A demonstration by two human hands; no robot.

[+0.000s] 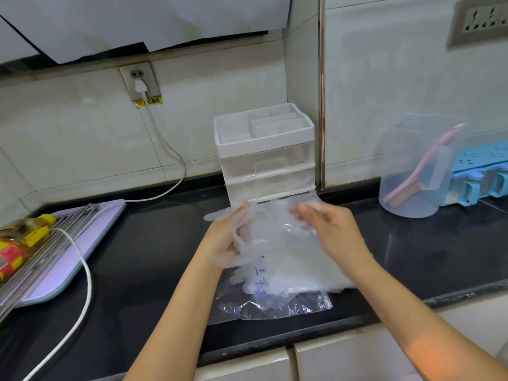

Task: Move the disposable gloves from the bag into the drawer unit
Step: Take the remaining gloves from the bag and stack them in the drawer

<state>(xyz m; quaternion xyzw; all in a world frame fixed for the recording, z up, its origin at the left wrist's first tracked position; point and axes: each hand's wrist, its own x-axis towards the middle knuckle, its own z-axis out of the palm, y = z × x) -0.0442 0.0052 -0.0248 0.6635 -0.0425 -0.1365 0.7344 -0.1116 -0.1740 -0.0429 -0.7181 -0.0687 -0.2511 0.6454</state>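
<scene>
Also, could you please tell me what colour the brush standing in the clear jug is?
The brush is pink, seen best in the head view.

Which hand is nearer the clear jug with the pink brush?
Right. The right hand is left of the jug, holding gloves; the left hand sits farther left.

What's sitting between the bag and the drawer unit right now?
Head view: the gloves, gripped by the left hand and right hand, are held above the counter between the bag and the drawer unit.
</scene>
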